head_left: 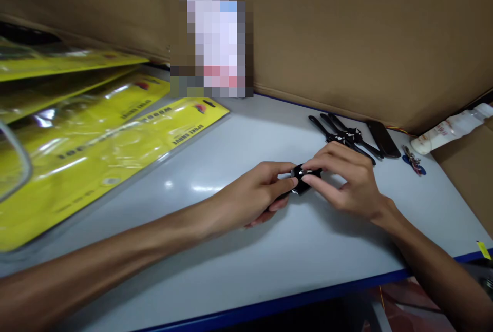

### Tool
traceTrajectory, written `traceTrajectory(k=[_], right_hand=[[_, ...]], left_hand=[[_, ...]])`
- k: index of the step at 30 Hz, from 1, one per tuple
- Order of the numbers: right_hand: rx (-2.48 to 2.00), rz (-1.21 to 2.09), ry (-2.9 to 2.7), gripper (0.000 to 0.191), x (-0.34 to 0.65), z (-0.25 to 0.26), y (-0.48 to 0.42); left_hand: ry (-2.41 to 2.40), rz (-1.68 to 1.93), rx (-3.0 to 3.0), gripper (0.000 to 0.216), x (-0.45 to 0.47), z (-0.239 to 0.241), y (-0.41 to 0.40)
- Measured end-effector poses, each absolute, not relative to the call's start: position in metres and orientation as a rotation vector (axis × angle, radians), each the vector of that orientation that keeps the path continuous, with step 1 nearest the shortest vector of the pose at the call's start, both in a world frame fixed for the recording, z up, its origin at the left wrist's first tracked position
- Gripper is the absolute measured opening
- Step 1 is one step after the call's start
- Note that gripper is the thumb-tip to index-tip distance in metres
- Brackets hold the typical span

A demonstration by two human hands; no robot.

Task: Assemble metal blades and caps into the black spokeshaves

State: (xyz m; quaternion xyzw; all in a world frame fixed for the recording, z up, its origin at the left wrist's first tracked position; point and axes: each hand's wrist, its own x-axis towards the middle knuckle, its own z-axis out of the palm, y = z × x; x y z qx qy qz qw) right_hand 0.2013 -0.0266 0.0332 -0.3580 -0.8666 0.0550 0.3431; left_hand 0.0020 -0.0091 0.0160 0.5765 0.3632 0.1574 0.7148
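Observation:
Above the middle of the table I hold a black spokeshave [299, 186] with some shiny metal on it. My left hand [267, 188] is wrapped round one of its handles, the thumb lying on the body. The thumb and fingertips of my right hand [346, 178] pinch at the top of the body near the metal fittings. Exactly which small part they touch is covered by the fingers. Just beyond my right hand, several more black spokeshaves [352, 137] lie bunched together on the table.
Yellow packages with clear plastic fronts [115, 162] overlap along the left side. A dark phone [383, 138], a small bunch of keys [413, 160] and a white bottle [449, 131] lie at the back right. Cardboard [346, 29] walls the grey table [231, 280]. A blurred pale item [219, 39] stands behind.

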Motion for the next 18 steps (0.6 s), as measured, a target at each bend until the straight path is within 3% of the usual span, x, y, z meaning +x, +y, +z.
traceTrajectory(k=[4,11,18], right_hand=[[-1.009,0.212,-2.225,0.015,0.193,0.028,-0.029],[-1.266,0.697,-1.896,0.009,0.182,0.028,-0.029],[-1.143,0.545,-2.120,0.005,0.196,0.038,-0.028]], left_hand=[[0.831,0.351,1.323,0.012,0.004,0.018,-0.013],[0.884,0.314,1.305,0.028,0.005,0.024,-0.014],[0.896,0.306,1.300,0.020,0.002,0.021,-0.012]])
